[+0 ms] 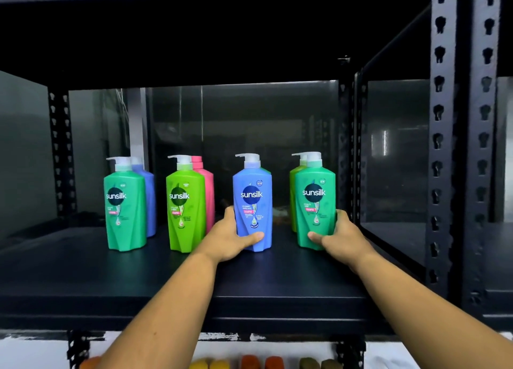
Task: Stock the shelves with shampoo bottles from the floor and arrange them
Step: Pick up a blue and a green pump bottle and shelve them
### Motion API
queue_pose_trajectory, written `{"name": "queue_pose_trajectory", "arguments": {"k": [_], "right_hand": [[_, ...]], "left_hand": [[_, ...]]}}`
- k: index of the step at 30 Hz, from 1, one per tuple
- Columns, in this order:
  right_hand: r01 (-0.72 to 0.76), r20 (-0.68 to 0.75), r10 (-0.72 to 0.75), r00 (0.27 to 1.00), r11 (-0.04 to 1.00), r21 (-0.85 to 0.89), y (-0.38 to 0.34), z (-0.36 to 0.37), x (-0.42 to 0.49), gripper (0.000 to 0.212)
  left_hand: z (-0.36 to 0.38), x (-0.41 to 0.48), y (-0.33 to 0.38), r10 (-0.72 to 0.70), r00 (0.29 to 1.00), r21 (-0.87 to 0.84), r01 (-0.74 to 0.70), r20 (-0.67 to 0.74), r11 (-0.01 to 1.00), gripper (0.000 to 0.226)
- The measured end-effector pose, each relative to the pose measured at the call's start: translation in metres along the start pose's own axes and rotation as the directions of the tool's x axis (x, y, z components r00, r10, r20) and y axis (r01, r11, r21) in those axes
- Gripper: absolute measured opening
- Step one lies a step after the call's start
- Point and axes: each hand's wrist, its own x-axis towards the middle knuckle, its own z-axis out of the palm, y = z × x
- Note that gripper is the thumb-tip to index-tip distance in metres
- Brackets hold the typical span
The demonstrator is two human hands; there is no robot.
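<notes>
A: While the blue bottle (252, 202) stands upright on the black shelf (155, 280), what holds it?
B: Left hand (230, 237), thumb across its base. Right hand (337, 237) clamps the teal bottle (315, 210) likewise; hidden fingers probably curl behind.

Dim, dark shelf recess; bottles front-lit; wide-angle edge distortion; soft focus.
</notes>
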Motion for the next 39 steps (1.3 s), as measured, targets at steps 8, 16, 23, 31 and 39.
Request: {"name": "queue_pose_trajectory", "arguments": {"k": [8,16,23,31,39], "right_hand": [[-0.007,0.009,0.007,1.000,0.999,-0.052,0.001,-0.001,-0.001,0.067],[0.008,-0.002,-0.008,1.000,0.999,-0.053,0.005,0.001,0.002,0.068],[0.010,0.005,-0.010,1.000,0.997,-0.073,0.003,0.000,0.002,0.072],[0.010,0.017,-0.009,1.000,0.999,-0.046,0.006,0.001,0.005,0.071],[0.010,0.040,-0.008,0.999,0.998,-0.057,0.005,-0.001,0.003,0.072]], "left_hand": [[-0.004,0.001,-0.008,-0.055,0.996,0.040,0.052,0.073,0.998,0.087],[-0.003,0.001,-0.013,-0.062,0.995,0.048,0.058,0.077,0.997,0.091],[-0.002,0.007,-0.026,-0.098,0.989,0.008,0.097,0.110,0.995,0.086],[-0.002,0.006,-0.024,-0.105,0.987,0.000,0.105,0.125,0.994,0.082],[-0.003,0.002,-0.020,-0.111,0.985,0.025,0.108,0.135,0.994,0.086]]}}
